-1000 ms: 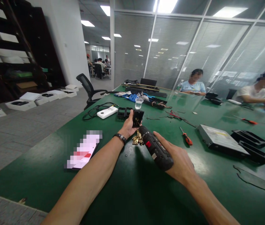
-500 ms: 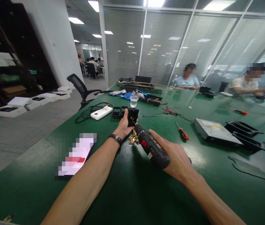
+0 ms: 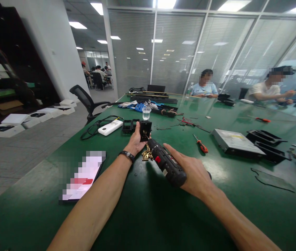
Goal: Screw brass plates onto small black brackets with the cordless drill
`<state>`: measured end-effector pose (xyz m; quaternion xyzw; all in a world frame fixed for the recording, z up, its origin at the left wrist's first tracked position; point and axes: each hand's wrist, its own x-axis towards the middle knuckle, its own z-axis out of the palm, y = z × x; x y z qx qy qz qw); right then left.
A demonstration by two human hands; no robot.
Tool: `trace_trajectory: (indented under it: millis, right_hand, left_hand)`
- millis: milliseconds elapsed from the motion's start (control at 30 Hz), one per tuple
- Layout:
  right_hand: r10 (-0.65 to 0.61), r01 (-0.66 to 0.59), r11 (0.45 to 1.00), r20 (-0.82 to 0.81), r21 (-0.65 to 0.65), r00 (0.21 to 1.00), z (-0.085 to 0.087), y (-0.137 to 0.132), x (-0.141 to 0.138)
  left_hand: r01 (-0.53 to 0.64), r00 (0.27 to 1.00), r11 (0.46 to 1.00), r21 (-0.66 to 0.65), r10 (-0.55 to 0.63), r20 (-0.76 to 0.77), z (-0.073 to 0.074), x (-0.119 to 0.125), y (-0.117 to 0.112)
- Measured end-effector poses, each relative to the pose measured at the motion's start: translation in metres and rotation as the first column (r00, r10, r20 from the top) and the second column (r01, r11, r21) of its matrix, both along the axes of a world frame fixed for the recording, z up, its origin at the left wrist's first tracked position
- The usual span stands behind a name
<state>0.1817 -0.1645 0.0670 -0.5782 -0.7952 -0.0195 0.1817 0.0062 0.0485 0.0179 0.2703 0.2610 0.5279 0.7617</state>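
Black electric screwdriver (image 3: 166, 163) is gripped by right hand (image 3: 193, 171), its tip against small black plastic housing (image 3: 145, 130), which is clasped by left hand (image 3: 136, 138), above brass plates (image 3: 146, 154).

The person's two forearms are bare along all of their visible length, and both the left hand (image 3: 136, 139) and the right hand (image 3: 193, 172) are bare as well. The only worn item is a thin black wristband (image 3: 127, 154) with a small shiny patch on its upper side, sitting snugly around the left wrist.
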Motion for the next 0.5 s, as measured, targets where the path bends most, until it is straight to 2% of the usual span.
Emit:
trace_trajectory:
  millis: [500]
  right_hand:
    - [-0.018,0.019,0.999,0.04,-0.025,0.999,-0.0014,0.0009,-0.0033]
  left_hand:
    - [-0.023,1.0,0.999,-0.027,0.023,0.009,0.0024,0.0004,-0.0003]
